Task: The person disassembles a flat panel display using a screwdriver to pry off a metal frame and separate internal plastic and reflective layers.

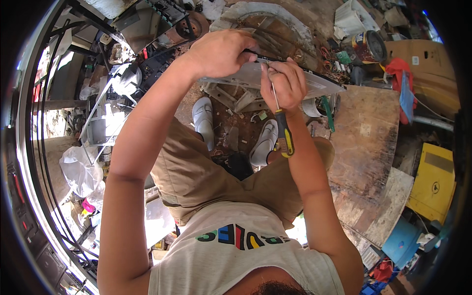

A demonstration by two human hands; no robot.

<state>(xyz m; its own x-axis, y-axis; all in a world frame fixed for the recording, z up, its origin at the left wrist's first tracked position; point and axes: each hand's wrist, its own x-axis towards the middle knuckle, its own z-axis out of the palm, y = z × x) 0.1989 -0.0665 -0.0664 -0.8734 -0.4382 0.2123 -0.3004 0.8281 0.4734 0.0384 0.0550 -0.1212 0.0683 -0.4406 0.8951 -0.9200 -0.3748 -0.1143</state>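
A thin, flat grey panel (320,86) with a dark far edge is tilted in front of me above my knees. My left hand (222,53) is closed on the panel's far edge, where thumb and fingers pinch a black strip. Close by on the right, my right hand (286,84) has its fingers curled around the shaft of a screwdriver (283,133). Its yellow and black handle hangs down over my right wrist, and its tip is hidden by the fingers. Those same fingers also rest against the panel's edge.
Beyond the panel lies a round, worn rim (275,11). A stained wooden board (364,147) is on the right, near a yellow case (432,182) and a blue container (400,243). A metal frame, cables and a clear plastic bag (81,169) crowd the left.
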